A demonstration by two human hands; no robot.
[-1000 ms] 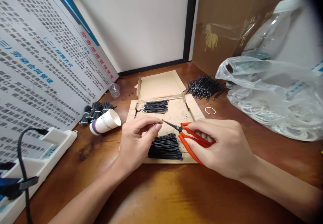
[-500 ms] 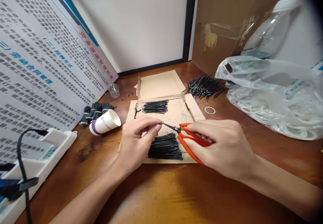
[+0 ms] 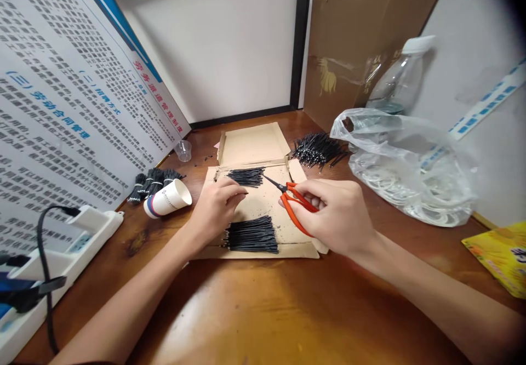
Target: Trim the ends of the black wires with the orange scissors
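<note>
My left hand (image 3: 216, 207) is pinched shut over the left part of an opened cardboard box (image 3: 293, 231). A dark tip shows at its fingertips, seemingly the end of a thin black wire (image 3: 246, 192); the rest is hidden by the fingers. In my right hand (image 3: 343, 211) are red-handled scissors (image 3: 295, 217), their dark blades pointing up and left, apart from the left hand. Below the hands lies a wide row of black wires (image 3: 252, 234) on the cardboard. A smaller row of black wires (image 3: 246, 176) lies beyond, close to the blade tip.
A heap of black wires (image 3: 318, 150) lies behind right. Beside it are a plastic bag of white rings (image 3: 390, 184) and a clear bottle (image 3: 398, 80). At left are a tipped paper cup (image 3: 168, 199), tied bundles (image 3: 150, 181), a small clear cup (image 3: 183, 150) and a power strip (image 3: 78, 255).
The scissors have come away from my left fingertips, and their blades now point farther up. My left hand has moved slightly left. The whole view has shifted a little, showing a yellow packet at right.
</note>
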